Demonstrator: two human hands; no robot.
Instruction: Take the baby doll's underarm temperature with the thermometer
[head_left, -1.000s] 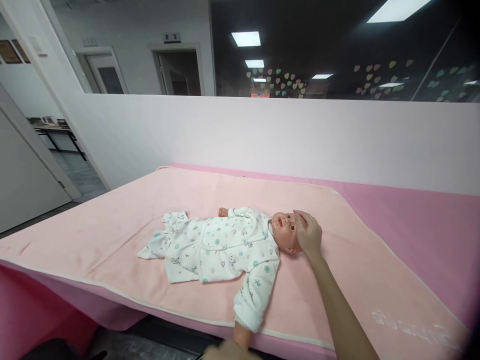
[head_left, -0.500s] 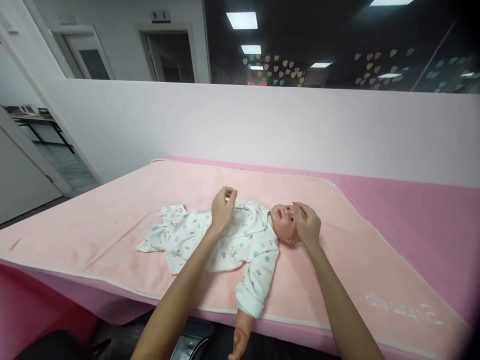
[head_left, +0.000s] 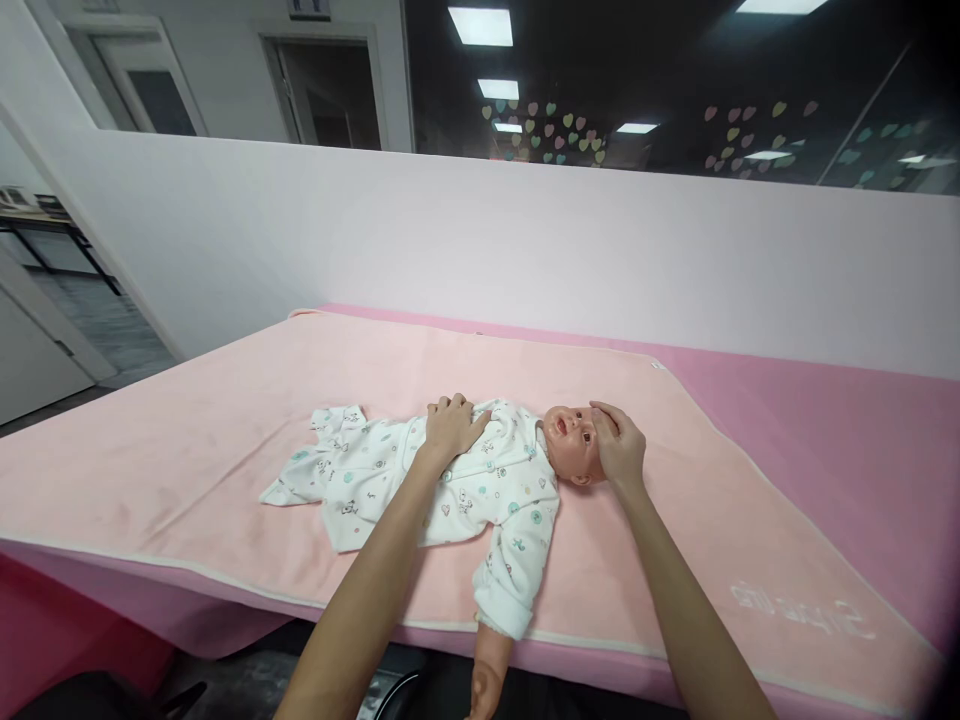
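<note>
Lowered since the earlier frame, my left hand [head_left: 454, 428] lies unclenched on the doll [head_left: 487, 482]; my right hand [head_left: 621, 446] loosely cups its head [head_left: 571, 452]. Apparent step: steadying; next calls for light pressure.

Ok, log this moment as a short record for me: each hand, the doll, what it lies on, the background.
Left hand: palm down on the doll's middle, fingers spread
Right hand: resting over the forehead, fingers bent
Doll: on its back, head to the right
Clothing: white with small prints
Near arm: reaching past the bed's front edge
Far hand: not visible
Under doll: peach blanket over a pink surface
Background: white low wall, dark glass with heart shapes above
</note>
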